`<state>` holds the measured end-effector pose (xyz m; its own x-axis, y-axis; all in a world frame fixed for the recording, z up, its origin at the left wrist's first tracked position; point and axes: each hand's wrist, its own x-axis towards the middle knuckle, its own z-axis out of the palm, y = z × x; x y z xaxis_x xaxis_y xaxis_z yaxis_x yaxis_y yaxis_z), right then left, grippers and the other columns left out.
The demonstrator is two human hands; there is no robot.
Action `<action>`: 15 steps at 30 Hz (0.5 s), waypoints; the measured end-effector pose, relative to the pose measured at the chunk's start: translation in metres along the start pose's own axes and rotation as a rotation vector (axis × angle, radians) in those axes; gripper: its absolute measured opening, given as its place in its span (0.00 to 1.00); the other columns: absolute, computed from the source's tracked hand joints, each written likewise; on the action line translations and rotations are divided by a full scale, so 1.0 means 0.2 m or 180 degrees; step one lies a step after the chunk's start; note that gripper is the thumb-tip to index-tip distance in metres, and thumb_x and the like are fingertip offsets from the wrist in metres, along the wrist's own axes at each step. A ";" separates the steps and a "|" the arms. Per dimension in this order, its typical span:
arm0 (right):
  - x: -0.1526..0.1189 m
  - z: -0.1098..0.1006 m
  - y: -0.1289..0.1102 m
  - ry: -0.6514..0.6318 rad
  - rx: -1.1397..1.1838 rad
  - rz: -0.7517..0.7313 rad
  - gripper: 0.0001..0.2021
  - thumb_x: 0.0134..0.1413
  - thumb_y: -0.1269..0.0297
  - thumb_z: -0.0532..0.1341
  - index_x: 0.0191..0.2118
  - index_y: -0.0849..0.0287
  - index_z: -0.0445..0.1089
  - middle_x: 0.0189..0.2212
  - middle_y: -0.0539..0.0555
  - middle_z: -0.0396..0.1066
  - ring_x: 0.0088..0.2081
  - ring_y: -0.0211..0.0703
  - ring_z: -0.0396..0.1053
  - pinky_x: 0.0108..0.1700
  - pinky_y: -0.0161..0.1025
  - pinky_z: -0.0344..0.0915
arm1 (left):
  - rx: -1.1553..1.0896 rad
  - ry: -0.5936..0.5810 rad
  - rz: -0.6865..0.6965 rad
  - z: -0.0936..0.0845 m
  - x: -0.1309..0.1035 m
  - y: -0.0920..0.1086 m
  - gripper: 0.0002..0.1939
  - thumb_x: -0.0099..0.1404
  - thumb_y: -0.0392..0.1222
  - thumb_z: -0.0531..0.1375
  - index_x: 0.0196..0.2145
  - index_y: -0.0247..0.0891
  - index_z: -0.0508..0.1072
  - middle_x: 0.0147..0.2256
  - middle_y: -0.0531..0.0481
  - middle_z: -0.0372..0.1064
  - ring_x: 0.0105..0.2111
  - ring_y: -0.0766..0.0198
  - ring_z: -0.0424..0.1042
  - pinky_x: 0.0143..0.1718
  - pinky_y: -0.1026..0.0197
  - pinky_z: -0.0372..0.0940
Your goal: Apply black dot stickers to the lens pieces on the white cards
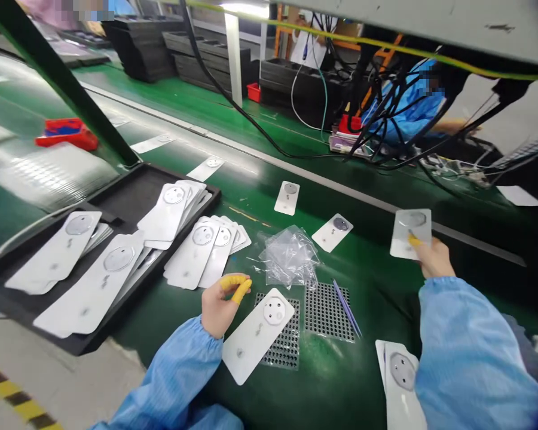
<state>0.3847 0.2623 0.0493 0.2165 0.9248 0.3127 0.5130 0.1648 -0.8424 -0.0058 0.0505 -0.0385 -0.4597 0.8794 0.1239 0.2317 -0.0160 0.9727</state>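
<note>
Out to the right, my right hand (434,255) grips a white phone back panel (415,220) with a round camera area. A yellow finger cot shows on that hand. My left hand (226,301), wearing yellow finger cots, is closed in a pinch; whatever may be between the fingertips is too small to make out. Just beside it, another phone back panel (251,346) lies tilted, partly over a sheet of small black dots (283,343). A second dotted sheet (320,313) carries purple tweezers (346,307). Clear plastic film pieces (291,257) are heaped behind these sheets.
A black tray (138,173) at left holds stacked panels, with a fanned pile (192,251) beside it. More panels (401,382) lie by my right sleeve. Single panels (288,197) lie further back. Cables (385,113) hang at upper right; a co-worker in blue (412,101) is behind.
</note>
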 end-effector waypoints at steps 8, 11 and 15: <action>-0.81 1.05 -0.54 -0.2110 0.0938 0.0520 0.09 0.57 0.62 0.59 0.42 0.60 0.67 0.33 0.54 0.77 0.31 0.42 0.74 0.30 0.39 0.72 | 0.0055 0.0428 -0.0328 -0.11 -0.04 -0.08 0.14 0.54 0.47 0.65 0.33 0.34 0.78 0.29 0.45 0.79 0.27 0.56 0.79 0.34 0.55 0.76; -1.02 1.38 -0.71 -0.2437 0.0879 0.0410 0.08 0.59 0.67 0.54 0.43 0.59 0.65 0.35 0.52 0.76 0.34 0.40 0.73 0.33 0.37 0.72 | 0.0315 0.0899 -0.0345 -0.21 -0.06 -0.13 0.16 0.53 0.47 0.65 0.36 0.33 0.77 0.31 0.43 0.79 0.33 0.53 0.79 0.40 0.52 0.74; -1.06 1.47 -0.76 -0.2872 0.0589 0.0145 0.07 0.58 0.65 0.58 0.41 0.60 0.67 0.25 0.49 0.72 0.28 0.42 0.72 0.31 0.39 0.70 | 0.0658 0.1269 -0.0453 -0.36 -0.05 -0.15 0.17 0.54 0.46 0.63 0.39 0.32 0.75 0.32 0.43 0.78 0.34 0.53 0.79 0.41 0.52 0.73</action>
<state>0.0170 0.1414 -0.0173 -0.5363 0.8358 -0.1176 0.3620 0.1020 -0.9266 -0.0697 0.0075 -0.0550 -0.7833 0.6140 0.0972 0.2898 0.2222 0.9309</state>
